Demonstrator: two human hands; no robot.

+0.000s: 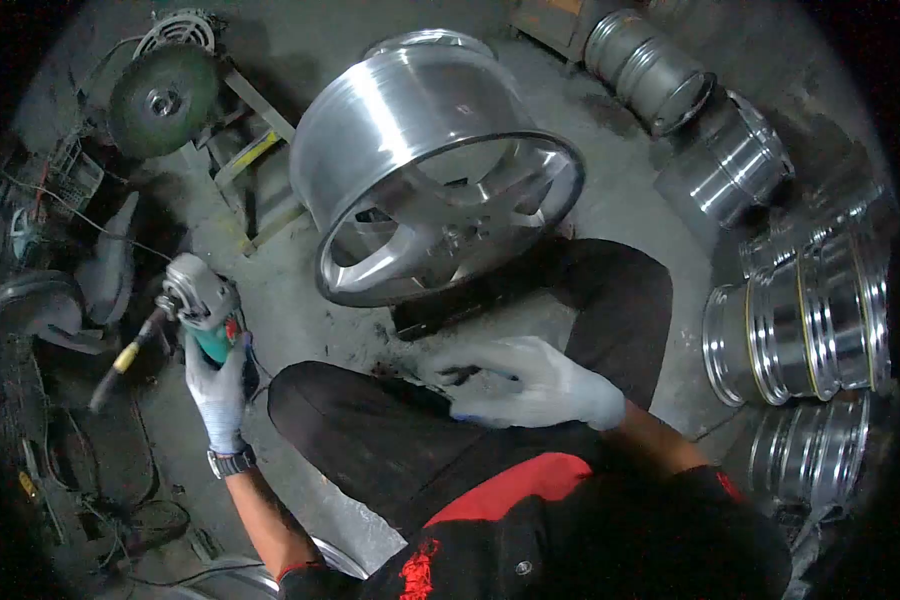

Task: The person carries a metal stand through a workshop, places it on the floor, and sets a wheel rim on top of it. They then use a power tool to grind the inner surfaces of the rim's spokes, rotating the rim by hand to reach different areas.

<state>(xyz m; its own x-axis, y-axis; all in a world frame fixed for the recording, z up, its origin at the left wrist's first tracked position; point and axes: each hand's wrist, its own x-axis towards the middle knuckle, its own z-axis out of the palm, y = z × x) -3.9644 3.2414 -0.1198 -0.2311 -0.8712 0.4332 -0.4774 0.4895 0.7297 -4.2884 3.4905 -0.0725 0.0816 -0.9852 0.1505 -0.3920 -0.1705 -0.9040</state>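
Note:
My left hand (218, 395), in a pale work glove, grips the green body of an angle grinder (207, 340) out to the left of my knee. The grinder's grey head points up, and a side handle with a yellow band sticks out to the left. Gloved as well, my right hand (540, 385) hovers above my lap, slightly blurred, its fingers apart with nothing visible in them. In front of my knees a large silver alloy wheel (400, 110) rests tilted on a dark support (450, 310), its spoked side towards me. Neither hand touches the wheel.
Stacked shiny wheels (790, 325) line the right side, with more wheel barrels (650, 75) at the back right. A large round disc (162, 100) stands by a metal frame (255, 165) at the back left. Cables (85, 450) and a grey seat-like object (45, 305) lie left.

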